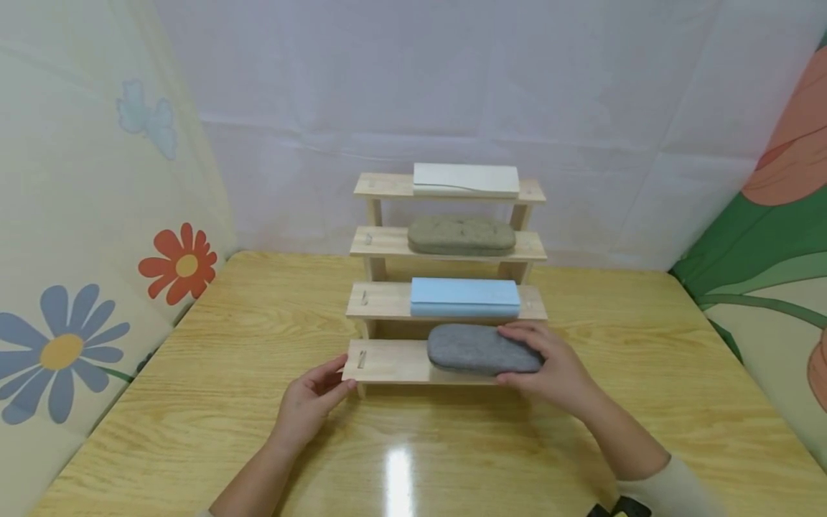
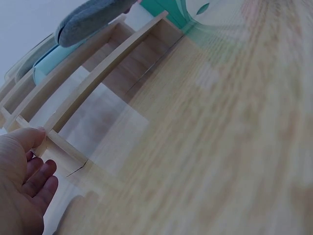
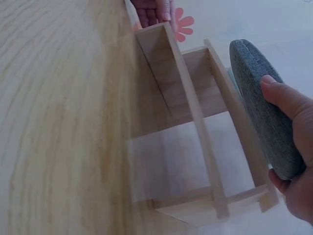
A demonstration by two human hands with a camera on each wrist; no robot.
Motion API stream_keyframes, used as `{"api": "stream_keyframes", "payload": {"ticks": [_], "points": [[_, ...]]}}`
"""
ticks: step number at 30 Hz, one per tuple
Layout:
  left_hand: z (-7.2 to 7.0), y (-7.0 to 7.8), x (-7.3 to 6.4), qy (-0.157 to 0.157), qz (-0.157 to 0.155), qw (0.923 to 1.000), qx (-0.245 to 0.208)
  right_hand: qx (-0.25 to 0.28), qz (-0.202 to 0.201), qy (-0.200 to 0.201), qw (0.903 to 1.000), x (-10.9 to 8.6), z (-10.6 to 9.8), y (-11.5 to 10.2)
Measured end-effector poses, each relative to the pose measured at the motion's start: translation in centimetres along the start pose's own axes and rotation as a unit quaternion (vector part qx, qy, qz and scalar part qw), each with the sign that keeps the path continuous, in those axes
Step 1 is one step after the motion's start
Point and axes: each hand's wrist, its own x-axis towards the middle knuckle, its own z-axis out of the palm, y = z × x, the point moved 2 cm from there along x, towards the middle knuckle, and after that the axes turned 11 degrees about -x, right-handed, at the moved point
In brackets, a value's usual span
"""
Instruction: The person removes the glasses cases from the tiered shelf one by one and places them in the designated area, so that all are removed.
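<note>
- Right hand (image 1: 549,368), lower right of centre in the head view: grip grasping the right end of the grey case (image 1: 472,348), thumb on the near side, fingers on the far side.
- Grey case: lower centre, held over the bottom step (image 1: 390,361); wrist views show it apart from the board.
- Left hand (image 1: 309,403), lower left of centre: grip pinching the bottom step's left end.
- Wooden stand (image 1: 381,300): four steps, upright on the counter (image 1: 194,402).
- Upper steps, ascending: light blue case (image 1: 465,296), olive case (image 1: 461,235), white case (image 1: 465,179), one per step.
- Pale cloth (image 1: 452,79): across the top.
</note>
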Motion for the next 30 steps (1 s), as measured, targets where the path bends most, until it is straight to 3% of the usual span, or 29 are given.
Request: {"api": "stream_keyframes", "payload": {"ticks": [15,30], "points": [[-0.1,0.0,0.0,0.000,-0.003,1.0000,-0.001,0.007,0.052,0.018,0.9985,-0.7,-4.6,1.0],[0.0,0.1,0.1,0.004,-0.009,0.9999,0.010,-0.031,0.113,0.042,0.9922,-1.2,-7.8,3.9]]}}
